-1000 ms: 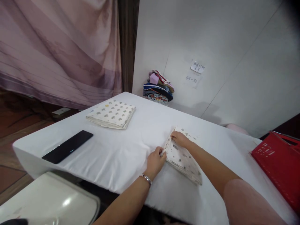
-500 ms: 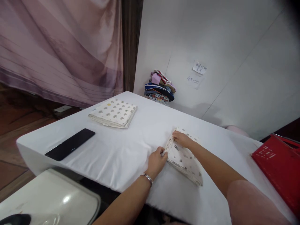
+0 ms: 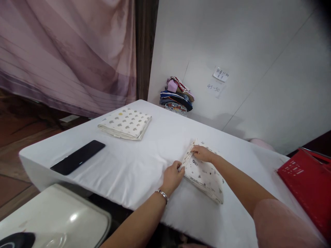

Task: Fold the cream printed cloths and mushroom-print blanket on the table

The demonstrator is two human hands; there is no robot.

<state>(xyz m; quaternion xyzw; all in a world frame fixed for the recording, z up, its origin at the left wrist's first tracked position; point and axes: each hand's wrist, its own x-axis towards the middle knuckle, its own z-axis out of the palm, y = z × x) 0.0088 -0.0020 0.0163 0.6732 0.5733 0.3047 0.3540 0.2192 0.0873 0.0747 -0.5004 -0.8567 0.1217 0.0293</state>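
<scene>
A folded white cloth with small dark prints (image 3: pixel 204 174) lies on the white-covered table (image 3: pixel 124 172), slanted toward me. My left hand (image 3: pixel 173 176), with a silver bracelet at the wrist, pinches its near left corner between thumb and fingers. Higher up the same left edge, my right hand (image 3: pixel 203 153) has its fingertips curled at the folded layers; they partly hide behind the hand. Farther left on the table rests a second folded white cloth with grey mushroom-like prints (image 3: pixel 126 123), apart from both hands.
A black phone (image 3: pixel 79 157) lies near the table's left edge. A red basket (image 3: pixel 302 186) stands at the right. Behind the table is a stack of folded fabrics (image 3: pixel 177 96) against the wall. A whitish rounded surface (image 3: pixel 57 213) juts in at lower left.
My right hand has shifted slightly right along the cloth's edge. The left hand keeps its pinch on the corner, and the cloth has hardly moved.
</scene>
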